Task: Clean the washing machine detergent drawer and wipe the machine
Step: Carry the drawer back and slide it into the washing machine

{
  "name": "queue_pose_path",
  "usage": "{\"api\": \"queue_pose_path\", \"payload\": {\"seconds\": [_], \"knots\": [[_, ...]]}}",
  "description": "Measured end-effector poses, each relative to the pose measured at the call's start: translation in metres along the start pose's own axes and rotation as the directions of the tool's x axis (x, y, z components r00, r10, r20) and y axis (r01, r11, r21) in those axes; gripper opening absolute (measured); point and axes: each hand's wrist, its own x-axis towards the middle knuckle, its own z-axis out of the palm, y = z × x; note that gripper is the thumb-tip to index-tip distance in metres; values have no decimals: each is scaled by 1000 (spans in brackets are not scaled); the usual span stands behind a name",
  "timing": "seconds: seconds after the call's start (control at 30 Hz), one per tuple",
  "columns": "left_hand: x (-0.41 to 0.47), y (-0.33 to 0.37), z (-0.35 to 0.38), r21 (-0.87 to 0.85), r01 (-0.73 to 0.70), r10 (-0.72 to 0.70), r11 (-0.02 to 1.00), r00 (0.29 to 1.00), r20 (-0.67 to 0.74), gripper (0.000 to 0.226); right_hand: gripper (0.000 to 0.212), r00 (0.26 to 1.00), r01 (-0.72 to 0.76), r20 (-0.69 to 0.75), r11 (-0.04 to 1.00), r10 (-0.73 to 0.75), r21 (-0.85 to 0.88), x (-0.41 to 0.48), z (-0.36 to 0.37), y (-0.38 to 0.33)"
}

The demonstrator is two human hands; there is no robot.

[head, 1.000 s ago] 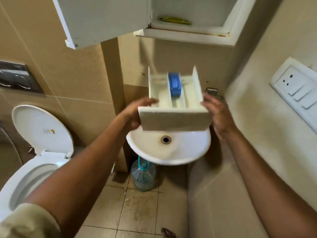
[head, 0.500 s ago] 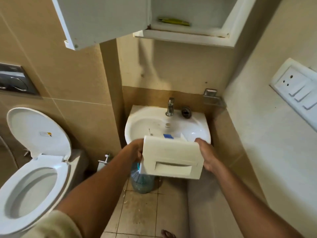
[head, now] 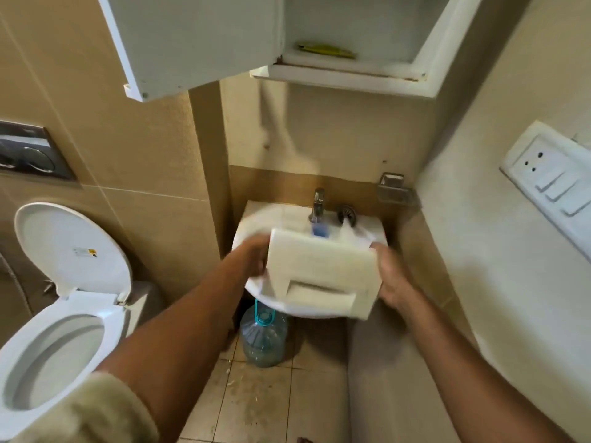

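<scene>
cream drawer (head: 323, 273), blue insert (head: 319, 231), white sink (head: 256, 225)

The drawer (head: 323, 273) is smeared by motion blur. Its front panel faces the camera and hides the compartments, except for a blue bit at the top. The left hand (head: 252, 257) and right hand (head: 391, 276) grip its sides, their fingers out of sight behind it. It covers most of the sink (head: 271, 219), drain included. The left edge cuts off the toilet (head: 48, 346), and the top edge cuts off the cabinet (head: 351, 76).
</scene>
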Motion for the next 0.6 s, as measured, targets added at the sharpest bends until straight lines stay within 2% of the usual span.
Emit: {"api": "queue_pose_path", "payload": {"seconds": [0.03, 0.07, 0.13, 0.2, 0.27, 0.3, 0.33, 0.37, 0.4, 0.43, 0.47, 0.5, 0.53, 0.57, 0.6], "knots": [[5, -24, -5, 34, 151, -151, 988, 989, 7, 12, 37, 974, -218, 53, 973, 222, -69, 0, 0, 22], [8, -43, -9, 37, 224, -224, 974, 975, -11, 17, 36, 943, -317, 63, 940, 327, -128, -5, -2, 38], [11, -61, -14, 24, 276, -275, 961, 960, -57, 27, 26, 926, -354, 95, 928, 366, -116, -16, -9, 53], [13, -51, -15, 129, 237, -229, 963, 971, -72, 26, 23, 931, -283, 189, 944, 313, -170, -23, -15, 52], [22, -26, -15, 382, 119, -101, 917, 993, -68, 13, 36, 956, -100, 216, 912, 200, -398, -20, -19, 40], [25, -9, -13, 513, 33, -16, 858, 999, -37, 14, 43, 980, 52, 192, 855, 57, -515, -17, -18, 27], [26, 8, -8, 621, -45, 43, 783, 999, 18, 29, 47, 972, 229, 189, 766, -143, -601, -16, -17, 12], [24, 26, -1, 722, -121, 81, 681, 993, 90, 49, 50, 899, 427, 232, 630, -371, -649, -18, -15, -6], [20, 44, 10, 819, -190, 84, 541, 981, 173, 62, 55, 764, 596, 318, 424, -562, -682, -24, -11, -26], [17, 59, 22, 898, -257, 76, 358, 966, 246, 69, 64, 629, 684, 428, 202, -649, -701, -28, -8, -45], [12, 71, 35, 938, -322, 69, 127, 947, 315, 71, 74, 560, 699, 530, 20, -637, -714, -31, -3, -64], [6, 81, 50, 922, -377, 58, -90, 922, 383, 69, 83, 573, 681, 591, -71, -568, -728, -31, 2, -76], [0, 88, 64, 879, -401, 58, -256, 902, 428, 63, 84, 632, 666, 611, -69, -477, -743, -32, 6, -85], [-8, 91, 77, 843, -408, 77, -350, 885, 460, 55, 78, 719, 639, 586, 23, -374, -769, -33, 9, -88], [-16, 92, 89, 816, -410, 101, -407, 868, 487, 46, 66, 804, 584, 530, 191, -272, -789, -34, 9, -87]]}}
